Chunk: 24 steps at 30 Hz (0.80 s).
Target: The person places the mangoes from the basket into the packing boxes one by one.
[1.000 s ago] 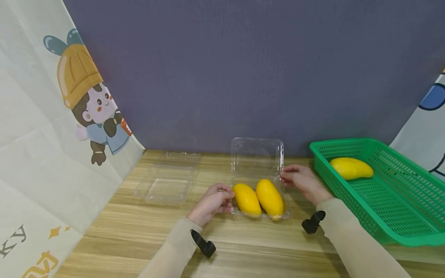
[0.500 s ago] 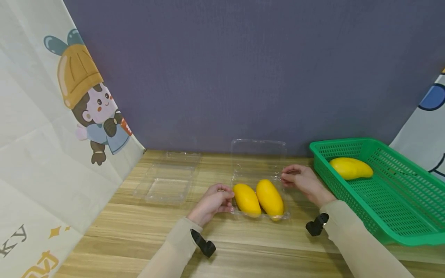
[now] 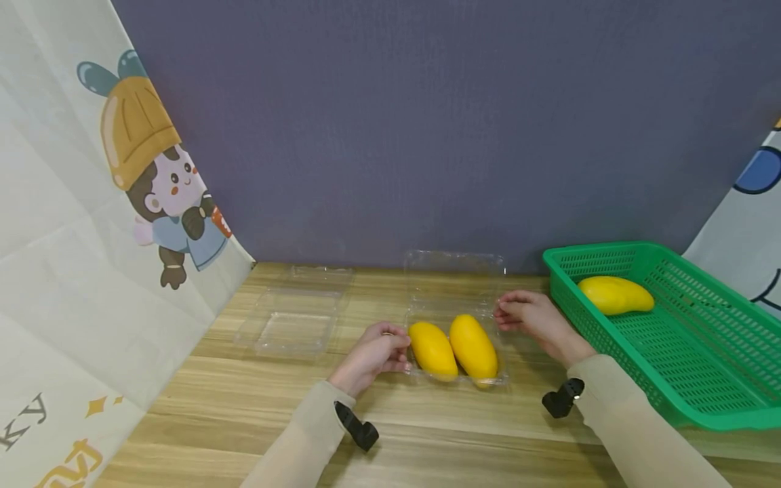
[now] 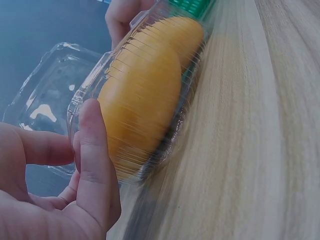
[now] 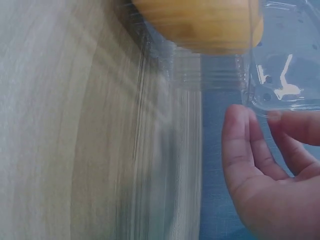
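Observation:
A clear plastic clamshell box (image 3: 457,383) stands on the wooden table with its lid (image 3: 454,274) leaning back. Two yellow mangoes (image 3: 433,350) lie side by side in its base. My left hand (image 3: 373,354) pinches the box's left rim; the left wrist view shows a finger (image 4: 92,135) in front of the wall and the thumb behind. At the right, near the hinge, my right hand (image 3: 533,322) has its bent fingertips at the lid's corner. A gap shows between thumb and fingers in the right wrist view; whether they touch the plastic is hard to tell.
Further left, a second clear clamshell box (image 3: 295,332) lies open on the table (image 3: 427,440). A green plastic basket (image 3: 659,393) stands on the right, close to my right forearm, with one mango (image 3: 616,295) inside. A dark panel (image 3: 390,135) rises behind.
The lid has tilted further back. My right hand has drawn slightly to the right, a little away from the box. My left hand and the mangoes have barely moved.

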Tool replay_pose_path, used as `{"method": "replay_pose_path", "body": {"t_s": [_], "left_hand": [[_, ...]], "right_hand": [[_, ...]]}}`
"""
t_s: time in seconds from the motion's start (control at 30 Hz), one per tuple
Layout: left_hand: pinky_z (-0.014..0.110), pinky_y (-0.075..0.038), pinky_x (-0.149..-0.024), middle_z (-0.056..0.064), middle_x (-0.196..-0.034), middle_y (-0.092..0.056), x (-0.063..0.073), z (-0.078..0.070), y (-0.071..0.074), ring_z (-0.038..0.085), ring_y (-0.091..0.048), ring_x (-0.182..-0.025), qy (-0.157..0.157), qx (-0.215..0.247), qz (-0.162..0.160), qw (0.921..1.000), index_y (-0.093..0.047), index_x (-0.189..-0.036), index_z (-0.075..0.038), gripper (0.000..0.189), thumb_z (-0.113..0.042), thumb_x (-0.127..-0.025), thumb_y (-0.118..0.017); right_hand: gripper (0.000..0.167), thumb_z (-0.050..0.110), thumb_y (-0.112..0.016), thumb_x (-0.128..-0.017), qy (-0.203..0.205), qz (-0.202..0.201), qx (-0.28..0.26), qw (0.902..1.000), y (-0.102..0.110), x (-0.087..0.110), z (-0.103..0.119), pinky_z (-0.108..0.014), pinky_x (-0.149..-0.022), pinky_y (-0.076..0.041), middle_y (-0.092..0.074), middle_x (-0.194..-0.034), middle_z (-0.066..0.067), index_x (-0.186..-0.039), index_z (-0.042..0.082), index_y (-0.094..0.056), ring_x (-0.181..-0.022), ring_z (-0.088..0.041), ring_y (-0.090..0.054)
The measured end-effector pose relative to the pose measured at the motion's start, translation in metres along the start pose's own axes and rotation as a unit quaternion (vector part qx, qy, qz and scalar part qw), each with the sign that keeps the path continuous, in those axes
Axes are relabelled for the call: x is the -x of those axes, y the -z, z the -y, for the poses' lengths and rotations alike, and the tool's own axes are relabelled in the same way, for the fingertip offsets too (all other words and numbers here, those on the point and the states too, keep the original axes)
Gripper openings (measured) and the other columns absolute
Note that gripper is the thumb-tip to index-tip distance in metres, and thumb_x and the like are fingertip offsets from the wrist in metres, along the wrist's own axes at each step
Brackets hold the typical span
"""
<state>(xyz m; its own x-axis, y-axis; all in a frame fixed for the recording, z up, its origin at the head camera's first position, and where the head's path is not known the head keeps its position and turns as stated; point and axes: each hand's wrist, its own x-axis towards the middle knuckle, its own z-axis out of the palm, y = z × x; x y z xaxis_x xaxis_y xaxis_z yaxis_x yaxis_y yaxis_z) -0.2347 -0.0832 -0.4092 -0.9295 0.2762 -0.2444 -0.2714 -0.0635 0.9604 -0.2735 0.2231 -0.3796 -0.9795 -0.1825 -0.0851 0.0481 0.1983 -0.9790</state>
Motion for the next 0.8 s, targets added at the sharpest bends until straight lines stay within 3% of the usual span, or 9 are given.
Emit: {"method": "replay_pose_path", "body": {"t_s": [0.17,0.33,0.63,0.8], "left_hand": [[0.028,-0.055,-0.06,0.014,-0.085,-0.053,0.0,0.0,-0.0003,0.016,-0.053,-0.062,0.001,0.004,0.001,1.0,-0.048,-0.109,0.005,0.025,-0.005,-0.089,-0.058],[0.028,-0.055,-0.06,0.014,-0.085,-0.053,0.0005,-0.0005,-0.0004,0.016,-0.053,-0.061,0.003,0.005,0.001,1.0,-0.048,-0.11,0.004,0.025,-0.005,-0.089,-0.058],[0.028,-0.055,-0.06,0.014,-0.085,-0.054,0.0008,-0.0009,-0.0009,0.016,-0.053,-0.062,0.004,0.003,0.0,1.0,-0.048,-0.11,0.004,0.025,-0.005,-0.089,-0.058],[0.027,-0.055,-0.06,0.014,-0.085,-0.053,0.0005,-0.0005,-0.0007,0.016,-0.053,-0.062,0.003,0.003,-0.001,1.0,-0.049,-0.109,0.004,0.024,-0.005,-0.089,-0.058]], "right_hand": [[0.049,0.03,-0.043,-0.1,-0.018,0.01,-0.033,0.9993,0.0013,0.0002,0.0022,-0.041,-0.083,-0.053,-0.057,-0.106,-0.025,-0.121,-0.014,-0.043,-0.097,-0.038,-0.059],[0.064,0.049,-0.044,-0.095,-0.038,0.017,-0.063,0.9971,0.0033,0.0002,0.003,-0.043,-0.083,-0.052,-0.059,-0.105,-0.022,-0.117,-0.011,-0.046,-0.097,-0.037,-0.059],[0.059,0.045,-0.05,-0.094,-0.079,0.045,-0.077,0.9929,0.0085,0.0026,0.0031,-0.045,-0.088,-0.05,-0.056,-0.113,-0.023,-0.121,-0.008,-0.045,-0.103,-0.039,-0.056],[0.054,0.041,-0.052,-0.095,-0.099,0.058,-0.095,0.9889,0.0098,0.0045,0.0047,-0.045,-0.087,-0.05,-0.056,-0.112,-0.021,-0.121,-0.005,-0.045,-0.099,-0.036,-0.058]]}}
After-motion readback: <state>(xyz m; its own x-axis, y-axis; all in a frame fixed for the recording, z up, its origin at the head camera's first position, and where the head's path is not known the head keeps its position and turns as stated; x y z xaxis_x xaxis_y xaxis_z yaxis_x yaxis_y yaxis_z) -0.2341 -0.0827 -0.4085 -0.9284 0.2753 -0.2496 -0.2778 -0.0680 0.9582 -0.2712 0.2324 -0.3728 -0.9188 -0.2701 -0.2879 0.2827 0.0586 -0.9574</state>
